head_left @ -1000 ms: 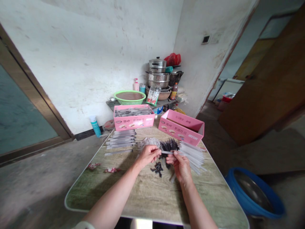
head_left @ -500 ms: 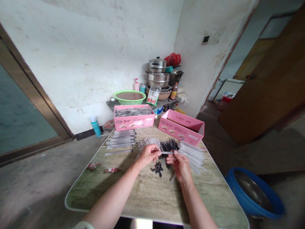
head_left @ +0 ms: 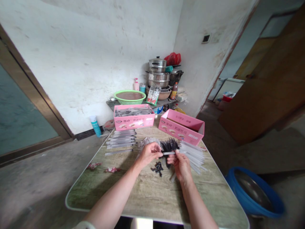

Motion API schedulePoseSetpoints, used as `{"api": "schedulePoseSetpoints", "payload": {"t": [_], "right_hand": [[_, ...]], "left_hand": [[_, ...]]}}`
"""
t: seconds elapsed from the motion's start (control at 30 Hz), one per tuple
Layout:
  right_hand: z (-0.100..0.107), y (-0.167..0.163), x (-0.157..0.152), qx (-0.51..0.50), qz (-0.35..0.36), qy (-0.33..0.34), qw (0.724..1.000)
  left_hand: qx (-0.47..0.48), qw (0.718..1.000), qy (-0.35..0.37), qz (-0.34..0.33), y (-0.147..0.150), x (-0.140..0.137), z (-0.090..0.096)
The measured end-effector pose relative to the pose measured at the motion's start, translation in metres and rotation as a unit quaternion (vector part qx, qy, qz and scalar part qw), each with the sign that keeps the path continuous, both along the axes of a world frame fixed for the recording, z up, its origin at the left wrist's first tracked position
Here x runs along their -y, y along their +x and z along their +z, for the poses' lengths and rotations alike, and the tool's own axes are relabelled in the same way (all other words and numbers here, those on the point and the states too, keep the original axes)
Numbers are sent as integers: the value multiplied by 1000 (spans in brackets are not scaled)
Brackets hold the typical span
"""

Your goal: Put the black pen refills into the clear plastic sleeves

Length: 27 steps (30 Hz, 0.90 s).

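A slim grey pen-like tube (head_left: 169, 153) with a dark left end lies level between my hands above the table. My right hand (head_left: 180, 163) pinches its right part between thumb and fingers. At the dark end, my left hand (head_left: 150, 152) has its thumb and fingertips closed in a pinch. Just behind them is a dense bunch of thin black pieces (head_left: 169, 145). Small black caps (head_left: 157, 168) lie loose in front. A pile of small pale pieces (head_left: 150, 140) sits behind my left hand, and pale tubes (head_left: 193, 156) are fanned out at right.
Finished-looking grey sticks (head_left: 121, 139) lie in a row at left. One pink box (head_left: 134, 122) holds many sticks; another pink box (head_left: 181, 130) stands right. Behind are a green basin (head_left: 130, 101) and stacked pots (head_left: 158, 78). A blue tub (head_left: 254, 190) stands on the floor.
My left fingers have shifted slightly at the tube's dark end and spread a little. The tube and my right hand have moved very slightly right.
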State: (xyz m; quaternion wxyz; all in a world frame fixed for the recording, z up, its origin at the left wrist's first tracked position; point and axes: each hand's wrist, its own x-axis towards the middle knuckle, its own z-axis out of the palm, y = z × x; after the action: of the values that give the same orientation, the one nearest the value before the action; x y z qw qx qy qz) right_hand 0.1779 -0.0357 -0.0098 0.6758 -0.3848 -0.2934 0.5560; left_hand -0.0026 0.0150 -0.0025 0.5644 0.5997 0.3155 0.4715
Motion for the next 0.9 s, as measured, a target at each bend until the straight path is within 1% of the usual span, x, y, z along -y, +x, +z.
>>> {"api": "schedulePoseSetpoints", "payload": {"t": [0.07, 0.13, 0.2, 0.27, 0.33, 0.37, 0.47, 0.57, 0.63, 0.7, 0.8, 0.83, 0.9], "right_hand": [[1, 2, 0, -7, -19, 2, 1000], [1, 4, 0, -8, -26, 4, 1000], [2, 5, 1, -2, -18, 2, 1000], [4, 5, 2, 8, -4, -5, 1000], [6, 3, 3, 14, 4, -11, 1000], [7, 3, 4, 14, 6, -12, 1000], [9, 1, 6, 18, 1, -10, 1000], [9, -1, 7, 76, -15, -4, 997], [8, -3, 7, 132, -27, 1, 991], [8, -4, 8, 175, -29, 6, 984], [8, -6, 8, 206, -19, 5, 978], [8, -6, 8, 213, -17, 5, 977], [6, -6, 8, 228, -19, 4, 973]], "left_hand": [[-3, 998, 23, 55, -2, -4, -2], [-54, 993, 53, 96, -5, -6, -5], [-136, 981, 102, 89, -6, -6, -7], [-210, 962, 166, 61, -7, -4, -8], [-252, 943, 212, 48, -7, -1, -7], [-262, 938, 223, 49, -7, -1, -6], [-269, 933, 229, 64, -8, 0, -3], [-275, 928, 233, 93, -11, -3, -2], [-286, 921, 225, 139, -15, -7, -1], [-292, 913, 202, 202, -23, -12, 1], [-297, 899, 169, 273, -36, -19, 3], [-302, 897, 162, 281, -40, -21, 4], [-322, 895, 151, 269, -43, -22, 5]]}}
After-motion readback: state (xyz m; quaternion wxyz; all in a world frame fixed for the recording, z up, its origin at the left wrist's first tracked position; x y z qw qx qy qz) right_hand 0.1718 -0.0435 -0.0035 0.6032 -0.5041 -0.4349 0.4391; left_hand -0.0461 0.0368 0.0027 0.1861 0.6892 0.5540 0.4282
